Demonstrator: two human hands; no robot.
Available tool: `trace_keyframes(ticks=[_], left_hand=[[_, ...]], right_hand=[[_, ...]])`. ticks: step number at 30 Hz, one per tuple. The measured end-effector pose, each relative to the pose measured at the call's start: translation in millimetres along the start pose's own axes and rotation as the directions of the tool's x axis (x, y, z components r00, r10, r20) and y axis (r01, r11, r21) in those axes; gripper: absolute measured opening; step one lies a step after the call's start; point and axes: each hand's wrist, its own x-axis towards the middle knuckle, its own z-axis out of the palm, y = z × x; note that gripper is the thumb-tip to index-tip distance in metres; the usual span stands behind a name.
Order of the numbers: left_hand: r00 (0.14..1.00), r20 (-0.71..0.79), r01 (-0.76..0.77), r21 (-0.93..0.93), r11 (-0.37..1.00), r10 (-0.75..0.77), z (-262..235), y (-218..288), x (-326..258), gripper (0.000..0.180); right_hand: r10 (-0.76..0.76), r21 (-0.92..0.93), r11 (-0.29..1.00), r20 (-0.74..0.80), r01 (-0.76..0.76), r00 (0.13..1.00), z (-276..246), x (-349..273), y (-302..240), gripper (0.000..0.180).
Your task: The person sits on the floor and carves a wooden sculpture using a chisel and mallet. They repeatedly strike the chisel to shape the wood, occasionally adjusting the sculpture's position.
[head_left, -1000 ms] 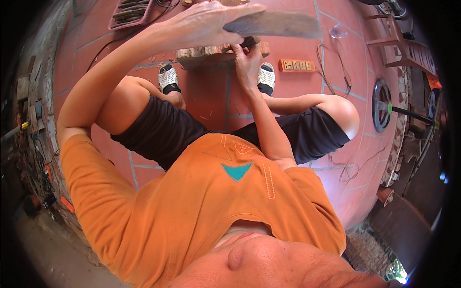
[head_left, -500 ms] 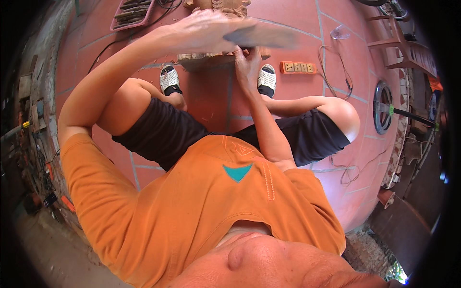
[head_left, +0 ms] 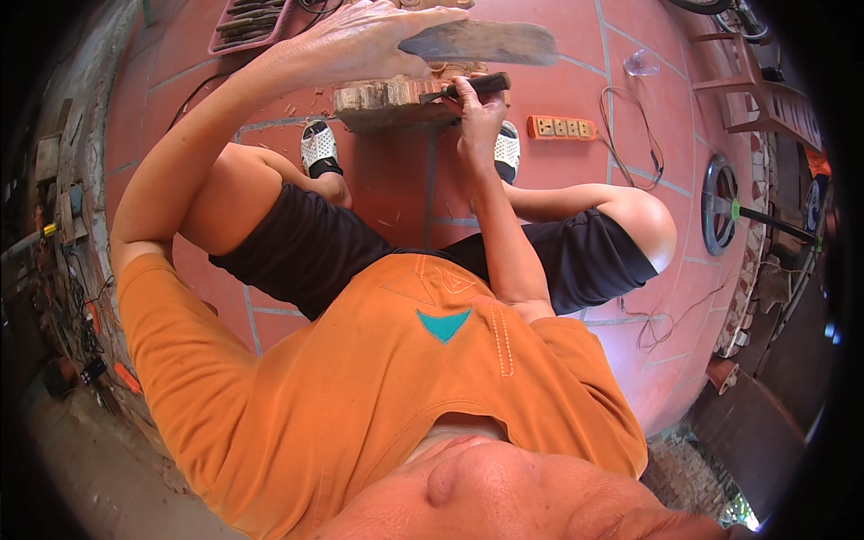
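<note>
My left hand (head_left: pixel 364 40) reaches over the workpiece from the left and grips a flat wooden mallet (head_left: pixel 495 43). Its index finger lies stretched along the upper edge, and the paddle-shaped end points right. Below that, my right hand (head_left: pixel 481 117) is closed around a chisel (head_left: pixel 486 85) with a dark handle. The chisel lies nearly sideways, its blade pointing left to the front edge of a carved wooden block (head_left: pixel 382 101). A small gap separates mallet and chisel handle. Much of the carving behind is hidden by my left hand and the mallet.
A pink tray (head_left: pixel 214 45) with several long tools sits at the far left. To the right lie an orange power strip (head_left: pixel 562 128), its cord and a clear cup (head_left: pixel 641 63). A plastic chair (head_left: pixel 765 94) and a wheel-shaped stand (head_left: pixel 718 202) are farther right. Wood chips litter the tiled floor.
The mallet, blurred before, now shows sharply a little higher, apart from the chisel. My left hand has shifted slightly up and left; the chisel and right hand are more exposed.
</note>
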Motion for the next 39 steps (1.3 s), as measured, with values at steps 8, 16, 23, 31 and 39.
trace_keyframes(ticks=[8, 16, 23, 31, 39], left_hand=[[0.992, -0.050, -0.115, -0.001, 0.993, 0.115, 5.0, -0.7, -0.5, 0.077], [0.991, -0.056, -0.119, 0.007, 0.993, 0.119, 11.3, -7.3, 1.6, 0.077], [0.963, -0.128, -0.240, -0.015, 0.971, 0.236, 18.6, -18.3, 2.7, 0.079], [0.974, -0.185, -0.092, 0.193, 0.977, 0.129, 59.7, -41.2, 21.5, 0.072], [0.991, -0.079, -0.109, -0.005, 0.994, 0.109, 12.8, 6.5, 9.3, 0.081]], right_hand=[[-0.125, -0.092, 0.987, 0.059, 0.130, 0.990, 7.7, -5.9, -9.9, 0.022], [-0.186, -0.125, 0.973, 0.083, 0.196, 0.979, 13.2, -8.1, -6.7, 0.020], [-0.288, -0.207, 0.927, 0.141, 0.313, 0.947, 25.3, -12.9, -18.0, 0.024], [-0.295, -0.345, 0.880, 0.145, 0.328, 0.944, 19.0, -6.2, -7.1, 0.028], [-0.330, -0.266, 0.895, 0.147, 0.359, 0.932, 14.7, -3.9, -6.0, 0.028]])
